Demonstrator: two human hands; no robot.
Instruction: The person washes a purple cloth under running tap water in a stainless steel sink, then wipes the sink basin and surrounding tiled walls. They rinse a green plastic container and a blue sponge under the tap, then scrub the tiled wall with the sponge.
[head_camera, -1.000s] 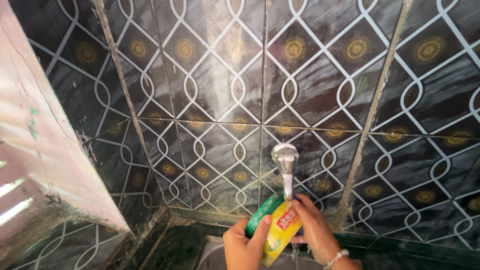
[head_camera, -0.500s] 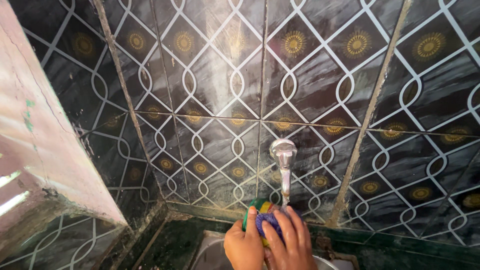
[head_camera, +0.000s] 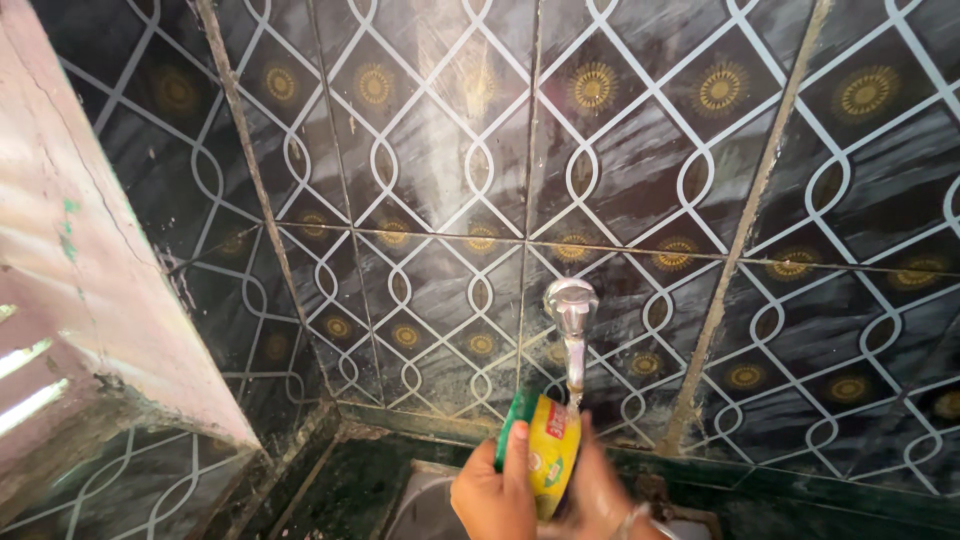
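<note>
My left hand (head_camera: 492, 492) grips a small round container (head_camera: 545, 450) with a green rim and a yellow label, holding it tilted just below the spout of a chrome tap (head_camera: 572, 335). My right hand (head_camera: 598, 490) is blurred behind and to the right of the container, touching its lower side. A bracelet shows on that wrist at the bottom edge. Whether the right hand holds anything of its own is hidden by the blur and the container.
Dark patterned tiles (head_camera: 640, 180) with white lattice lines cover the wall behind the tap. A pink plastered wall (head_camera: 70, 270) juts in on the left. A metal sink rim (head_camera: 420, 500) lies at the bottom, under my hands, set in a dark green ledge (head_camera: 800, 500).
The container has turned so its yellow label faces me again. My right hand has dropped from in front of it, where it held something purple, to behind and below it.
</note>
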